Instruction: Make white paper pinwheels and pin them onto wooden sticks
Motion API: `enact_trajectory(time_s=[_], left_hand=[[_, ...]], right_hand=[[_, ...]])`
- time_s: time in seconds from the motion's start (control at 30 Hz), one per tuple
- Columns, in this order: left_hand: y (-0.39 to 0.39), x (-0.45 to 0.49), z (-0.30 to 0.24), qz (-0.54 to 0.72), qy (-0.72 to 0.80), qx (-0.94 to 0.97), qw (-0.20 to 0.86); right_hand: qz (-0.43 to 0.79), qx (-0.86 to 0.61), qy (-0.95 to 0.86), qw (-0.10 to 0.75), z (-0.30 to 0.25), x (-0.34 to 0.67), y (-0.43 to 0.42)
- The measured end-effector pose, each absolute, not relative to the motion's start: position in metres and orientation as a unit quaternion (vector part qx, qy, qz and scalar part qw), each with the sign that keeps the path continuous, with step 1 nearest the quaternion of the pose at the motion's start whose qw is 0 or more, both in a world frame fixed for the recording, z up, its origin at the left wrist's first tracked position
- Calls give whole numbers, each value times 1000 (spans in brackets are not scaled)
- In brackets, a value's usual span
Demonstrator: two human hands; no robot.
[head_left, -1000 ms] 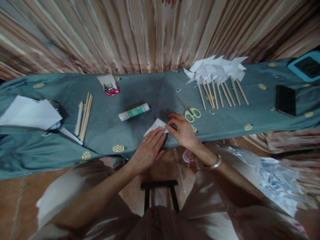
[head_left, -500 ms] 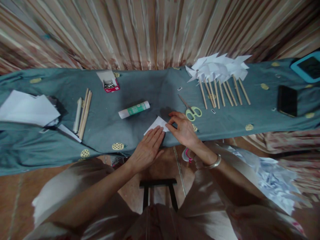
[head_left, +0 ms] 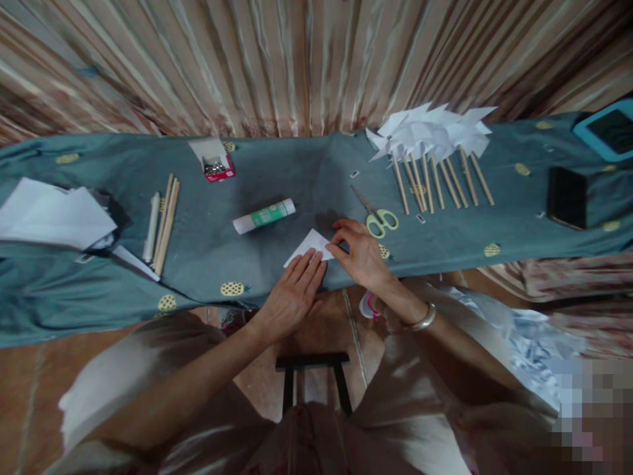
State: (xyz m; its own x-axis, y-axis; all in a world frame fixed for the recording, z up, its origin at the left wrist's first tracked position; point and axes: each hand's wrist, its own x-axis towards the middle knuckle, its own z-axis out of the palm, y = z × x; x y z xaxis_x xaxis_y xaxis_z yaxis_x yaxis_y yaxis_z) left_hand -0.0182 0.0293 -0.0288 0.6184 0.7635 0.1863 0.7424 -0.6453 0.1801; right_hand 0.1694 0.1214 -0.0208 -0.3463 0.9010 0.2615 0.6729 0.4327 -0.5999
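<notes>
A small white sheet of paper, folded to a triangle, lies near the front edge of the cloth-covered table. My left hand rests flat over its lower edge, fingers stretched out and pressing it down. At the paper's right corner, the thumb and forefinger of my right hand are pinched together on it. Just beyond the paper lies a glue stick with a green label. Scissors with pale green handles lie beside my right hand, blades pointing away from me.
White paper pinwheels on wooden sticks lie at back right. A phone and a blue-framed tablet are farther right. To the left are a red box of small metal pieces, loose sticks and stacked white paper.
Both hands stay on the folded paper in nearly the same pose. The whole view shifts very slightly.
</notes>
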Motion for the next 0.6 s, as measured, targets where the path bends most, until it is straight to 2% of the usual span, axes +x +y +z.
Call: enact_trajectory(time_s=[0.6], left_hand=[[26, -16, -28, 89, 415, 905, 11]], right_hand=[[217, -492, -793, 287, -23, 167, 123]])
